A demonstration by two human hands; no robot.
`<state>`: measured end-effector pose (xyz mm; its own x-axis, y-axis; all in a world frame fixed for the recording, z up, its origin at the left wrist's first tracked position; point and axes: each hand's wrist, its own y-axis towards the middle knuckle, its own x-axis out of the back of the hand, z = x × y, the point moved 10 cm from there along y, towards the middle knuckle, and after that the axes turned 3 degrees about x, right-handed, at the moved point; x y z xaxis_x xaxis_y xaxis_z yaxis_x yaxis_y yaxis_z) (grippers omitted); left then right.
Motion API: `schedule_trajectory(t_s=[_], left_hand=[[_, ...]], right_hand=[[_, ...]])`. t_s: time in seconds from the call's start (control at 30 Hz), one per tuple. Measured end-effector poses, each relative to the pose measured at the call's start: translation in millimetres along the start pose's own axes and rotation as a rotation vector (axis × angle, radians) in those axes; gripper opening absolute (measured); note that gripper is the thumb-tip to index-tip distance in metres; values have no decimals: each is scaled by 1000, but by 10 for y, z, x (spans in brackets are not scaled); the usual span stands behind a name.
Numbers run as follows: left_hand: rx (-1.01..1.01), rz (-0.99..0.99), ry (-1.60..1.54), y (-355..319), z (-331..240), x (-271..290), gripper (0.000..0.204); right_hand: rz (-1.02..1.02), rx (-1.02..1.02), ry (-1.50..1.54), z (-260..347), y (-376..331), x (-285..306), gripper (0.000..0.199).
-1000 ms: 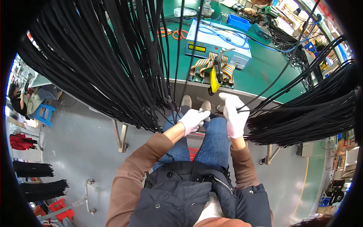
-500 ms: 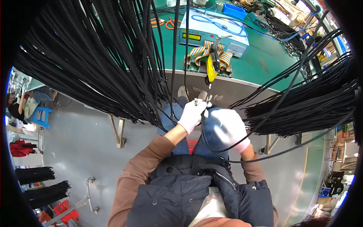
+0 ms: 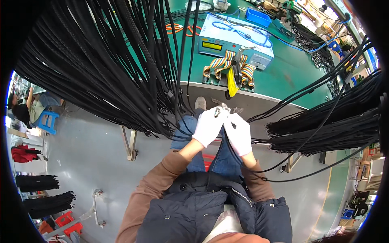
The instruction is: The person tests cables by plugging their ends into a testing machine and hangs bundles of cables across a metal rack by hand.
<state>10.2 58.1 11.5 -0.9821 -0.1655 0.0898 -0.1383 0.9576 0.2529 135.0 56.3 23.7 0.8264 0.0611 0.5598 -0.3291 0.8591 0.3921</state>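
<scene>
A: Since a second ago, the left hand point(image 3: 208, 127) has been joined by the right hand point(image 3: 238, 133). How are they closed?

B: The left is clamped on the connectors point(image 3: 219, 111), held at its fingertips; the right's grip cannot be told.

A: What is done?

B: The connectors are picked up; whether they are joined is not shown. Release seems left. Rightward, the cable point(image 3: 265, 178) is left trailing.
</scene>
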Motion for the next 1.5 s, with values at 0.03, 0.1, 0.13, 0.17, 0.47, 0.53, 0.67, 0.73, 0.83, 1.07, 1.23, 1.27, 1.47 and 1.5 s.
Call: schedule_trajectory(t_s=[0.03,0.1,0.13,0.17,0.47,0.53,0.67,0.73,0.83,1.07,1.23,1.27,1.47,1.5], left_hand=[[-1,-2,0,52,-27,11,20],[128,-53,-227,133,25,103,20],[194,-80,-339,164,54,149,21],[260,-107,-450,191,122,187,21],[442,177,-734,443,366,180,22],[445,209,-746,447,377,157,21],[430,121,-835,460,419,186,22],[452,118,-845,471,415,176,22],[518,107,-876,471,442,133,22],[506,22,-868,460,453,169,28],[558,55,-886,370,502,224,27],[570,53,-848,336,536,243,28],[628,174,-434,35,786,241,30],[622,261,-276,-35,788,175,30]], right_hand=[[1,2,0,17,34,13,20],[-105,-227,381,-125,66,123,24],[-157,-343,573,-194,57,132,26],[-207,-460,765,-289,28,91,27],[75,-617,1637,-651,54,-209,32],[88,-625,1668,-679,46,-244,32],[67,-672,1748,-714,52,-309,30],[22,-655,1676,-722,93,-264,28],[-106,-604,1458,-781,147,-113,24],[-335,-216,234,-463,410,489,16],[-408,-37,26,-343,461,580,13],[-393,-59,44,-388,465,560,13],[-324,-141,104,-500,461,505,12],[-314,-155,111,-511,458,507,12]])
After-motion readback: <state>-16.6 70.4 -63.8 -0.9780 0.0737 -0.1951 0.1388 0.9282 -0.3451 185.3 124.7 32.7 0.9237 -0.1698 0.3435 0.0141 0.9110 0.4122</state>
